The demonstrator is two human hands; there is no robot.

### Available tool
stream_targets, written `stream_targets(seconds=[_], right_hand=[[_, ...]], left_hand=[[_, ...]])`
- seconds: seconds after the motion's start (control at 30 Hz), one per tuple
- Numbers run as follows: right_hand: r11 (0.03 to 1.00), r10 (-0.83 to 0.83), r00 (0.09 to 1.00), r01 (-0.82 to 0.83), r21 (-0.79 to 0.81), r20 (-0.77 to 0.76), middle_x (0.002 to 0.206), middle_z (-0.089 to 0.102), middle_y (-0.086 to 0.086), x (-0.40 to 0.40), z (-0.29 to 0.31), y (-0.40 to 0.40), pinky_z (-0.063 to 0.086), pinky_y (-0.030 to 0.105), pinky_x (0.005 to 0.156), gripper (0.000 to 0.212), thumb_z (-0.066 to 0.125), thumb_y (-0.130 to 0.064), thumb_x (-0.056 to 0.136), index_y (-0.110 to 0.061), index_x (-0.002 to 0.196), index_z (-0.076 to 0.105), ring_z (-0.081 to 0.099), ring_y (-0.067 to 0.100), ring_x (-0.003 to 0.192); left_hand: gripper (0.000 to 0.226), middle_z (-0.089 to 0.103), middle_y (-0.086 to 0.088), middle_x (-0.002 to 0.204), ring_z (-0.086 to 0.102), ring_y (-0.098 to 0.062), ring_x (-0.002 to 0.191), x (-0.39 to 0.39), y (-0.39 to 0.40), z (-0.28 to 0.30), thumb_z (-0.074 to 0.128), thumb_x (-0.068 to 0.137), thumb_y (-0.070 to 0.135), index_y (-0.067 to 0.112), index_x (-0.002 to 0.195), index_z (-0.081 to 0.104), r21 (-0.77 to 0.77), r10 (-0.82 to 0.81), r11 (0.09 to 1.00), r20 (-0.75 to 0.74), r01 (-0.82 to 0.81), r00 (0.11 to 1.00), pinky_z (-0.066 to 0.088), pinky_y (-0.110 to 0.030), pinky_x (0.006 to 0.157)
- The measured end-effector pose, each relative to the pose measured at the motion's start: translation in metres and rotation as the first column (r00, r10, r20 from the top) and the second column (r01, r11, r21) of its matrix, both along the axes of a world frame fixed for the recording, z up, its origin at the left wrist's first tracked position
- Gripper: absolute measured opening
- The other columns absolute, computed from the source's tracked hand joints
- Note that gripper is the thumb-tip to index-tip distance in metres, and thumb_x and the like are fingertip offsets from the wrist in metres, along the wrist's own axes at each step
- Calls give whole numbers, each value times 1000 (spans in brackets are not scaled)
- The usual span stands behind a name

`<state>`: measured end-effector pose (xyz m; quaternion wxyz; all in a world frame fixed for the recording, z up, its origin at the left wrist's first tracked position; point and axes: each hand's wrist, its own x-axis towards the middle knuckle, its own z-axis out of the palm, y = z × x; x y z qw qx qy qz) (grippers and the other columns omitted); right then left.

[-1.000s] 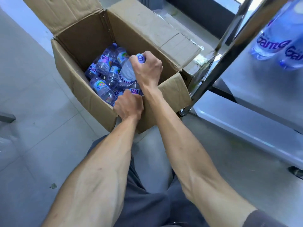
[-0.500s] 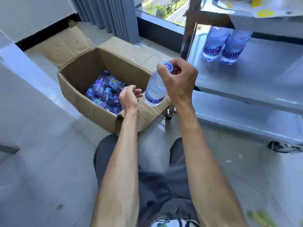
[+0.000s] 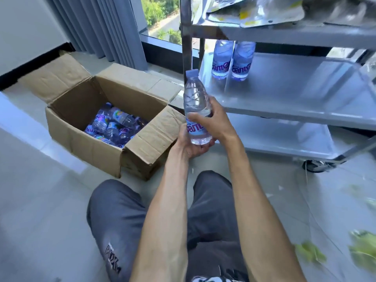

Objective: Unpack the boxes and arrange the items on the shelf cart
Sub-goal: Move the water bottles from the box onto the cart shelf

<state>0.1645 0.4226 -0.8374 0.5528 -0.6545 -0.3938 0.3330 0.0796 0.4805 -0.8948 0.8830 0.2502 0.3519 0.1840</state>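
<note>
the bottle [image 3: 197,106] stood upright in mid-air, just in front of the cart [image 3: 305,110] and level with its middle shelf. the right hand [image 3: 215,123] wrapped its fingers and thumb round the label band, and the left hand [image 3: 191,144] cupped the base from below, fingers curled under it. two bottles [image 3: 233,58] already stood side by side at the far left corner of that cart shelf, touching or nearly so. the box [image 3: 114,127] sat open on the floor to the left of the cart, many more bottles lying loose inside.

judging from this, the bottle was about to go beside the pair. the cart's upright post stood right behind the cap, so a straight push forward could knock the neck against it. set down too close to the pair, it could tip them, and a smooth steel shelf would probably let them slide. the cart had wheels, so a hard bump might roll it away. the thin wall would likely flex under a tight squeeze.
</note>
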Motion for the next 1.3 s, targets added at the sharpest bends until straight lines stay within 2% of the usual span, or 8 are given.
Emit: stream_targets(seconds=[0.1, 0.23, 0.3, 0.4, 0.5, 0.9, 1.07, 1.3], right_hand=[[984, -168, 985, 170, -49, 37, 103, 70, -5, 13, -8, -7, 59, 37, 83, 60, 85, -37, 67, -17, 116, 56, 70, 8, 88], [952, -306, 949, 306, 5, 80, 103, 68, -1, 33, -12, -4, 59, 37, 79, 56, 84, -39, 69, -13, 109, 56, 69, 11, 86], [935, -352, 933, 348, 60, 71, 104, 68, 1, 46, -13, 3, 58, 37, 79, 52, 84, -33, 70, -12, 109, 56, 68, 15, 89], [912, -407, 909, 399, 91, 95, 107, 66, 4, 71, -9, 19, 55, 33, 79, 49, 83, -28, 71, -11, 110, 59, 64, 21, 93], [884, -465, 868, 446, 138, 172, 106, 67, 3, 101, -7, 36, 48, 25, 78, 46, 82, -26, 69, -10, 108, 62, 62, 21, 94], [882, -465, 859, 430, 192, 214, 136, 58, 8, 198, -22, 69, 45, 35, 103, 67, 77, -18, 81, -4, 139, 47, 56, 21, 124], [880, -468, 864, 438, 181, 184, 145, 51, 8, 214, -28, 88, 41, 32, 107, 77, 77, -18, 82, -7, 148, 38, 49, 20, 132], [880, -465, 861, 425, 211, 204, 147, 48, 7, 232, -37, 105, 39, 26, 109, 77, 75, -17, 83, -5, 148, 36, 47, 20, 134]], left_hand=[[47, 67, -3, 92, 63, -25, 79, 16, -1, -3, 50, 83, 53, 15, 88, 77, -3, -58, 998, 4, 58, 998, 50, -26, 65], [50, 71, -11, 99, 68, -31, 86, 43, 8, 8, 42, 91, 50, 11, 102, 72, 183, 85, 982, -225, -43, 971, 53, -39, 84], [42, 71, -6, 84, 68, -24, 72, 59, 6, 14, 44, 92, 46, 12, 91, 69, 286, 213, 949, -270, -133, 939, 53, -28, 64], [21, 64, 6, 69, 60, -14, 67, 78, 16, 20, 53, 86, 31, 16, 75, 65, 661, 520, 729, -366, -177, 772, 47, -28, 64], [22, 67, 2, 86, 64, -18, 81, 100, 35, 27, 60, 84, 18, 11, 104, 66, 809, 589, 581, -344, -88, 731, 51, -27, 75], [76, 46, -18, 144, 43, -30, 133, 209, 124, 6, 67, 82, 13, 3, 148, 32, 891, 596, 420, -413, 171, 689, 35, -34, 110], [82, 51, -6, 143, 52, -22, 128, 240, 152, 9, 69, 80, 14, 13, 151, 28, 909, 536, 395, -344, 131, 771, 43, -35, 105], [78, 52, -8, 143, 53, -29, 124, 246, 162, -15, 59, 88, 9, 14, 156, 20, 923, 597, 304, -376, 234, 708, 43, -33, 101]])
